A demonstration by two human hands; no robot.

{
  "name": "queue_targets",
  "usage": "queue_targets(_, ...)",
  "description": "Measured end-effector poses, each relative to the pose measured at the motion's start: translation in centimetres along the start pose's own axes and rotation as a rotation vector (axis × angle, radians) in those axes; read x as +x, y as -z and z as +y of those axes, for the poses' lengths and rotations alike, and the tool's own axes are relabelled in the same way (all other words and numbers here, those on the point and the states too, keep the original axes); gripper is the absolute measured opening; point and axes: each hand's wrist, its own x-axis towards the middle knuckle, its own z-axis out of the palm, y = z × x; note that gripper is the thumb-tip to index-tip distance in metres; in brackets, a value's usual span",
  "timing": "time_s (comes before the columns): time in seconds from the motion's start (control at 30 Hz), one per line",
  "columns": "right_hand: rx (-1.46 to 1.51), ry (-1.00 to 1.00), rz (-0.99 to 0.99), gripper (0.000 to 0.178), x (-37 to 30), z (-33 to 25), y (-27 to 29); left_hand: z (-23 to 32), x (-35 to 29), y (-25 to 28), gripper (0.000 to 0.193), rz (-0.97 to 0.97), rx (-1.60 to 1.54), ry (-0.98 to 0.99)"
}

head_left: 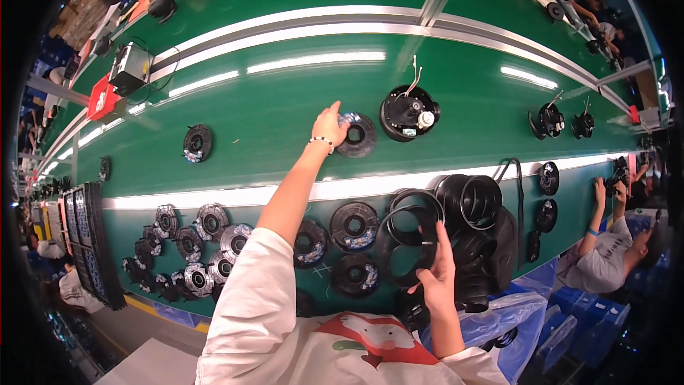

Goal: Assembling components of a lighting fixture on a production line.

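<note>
My left hand [330,126] reaches out over the green belt. Its fingers grip the left edge of a round black disc [362,145] with a blue circuit part on it. To the right of that disc stands a black round housing [397,122] with a white part inside and wires sticking up. Close to my body, my right hand [440,276] holds a thin black ring [385,251] between thumb and fingers, in front of other black rings. Black discs [354,226] with circuit parts lie on the near ledge between my arms.
More discs [189,244] crowd the ledge at left, beside a stack of black trays [89,242]. Black rings [481,201] are piled at right above a clear blue plastic bag [509,328]. Further housings [548,121] sit along the belt. A co-worker [605,249] works at far right.
</note>
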Motion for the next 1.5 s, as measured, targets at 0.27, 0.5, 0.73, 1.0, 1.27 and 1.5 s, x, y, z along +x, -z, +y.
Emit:
queue_targets(0.27,0.166,-0.052,0.079,0.076,0.2,-0.4,0.3,3.3,-9.9,7.0,0.036,-0.405,-0.462,-0.047)
queue_targets(0.5,0.206,0.089,-0.029,0.087,-4.2,2.1,0.6,5.3,-31.7,11.0,0.069,-0.964,-0.652,-0.282)
queue_targets(0.73,-0.456,-0.184,-0.884,0.057,-7.6,2.1,5.4,5.8,-35.0,14.1,0.032,-1.089,-0.472,-0.258)
queue_targets(1.0,-0.906,0.229,-0.904,0.036,-7.5,2.3,3.3,6.0,-34.8,14.7,0.019,-0.971,-0.352,-0.177)
queue_targets(1.27,-0.708,0.280,-0.923,0.079,-11.4,5.8,3.0,4.9,-37.0,14.7,0.087,-1.172,-0.055,0.012)
queue_targets(1.5,-0.163,0.065,-0.950,0.071,-12.0,6.4,3.8,0.6,-37.8,12.6,0.032,-1.320,-0.527,0.673)
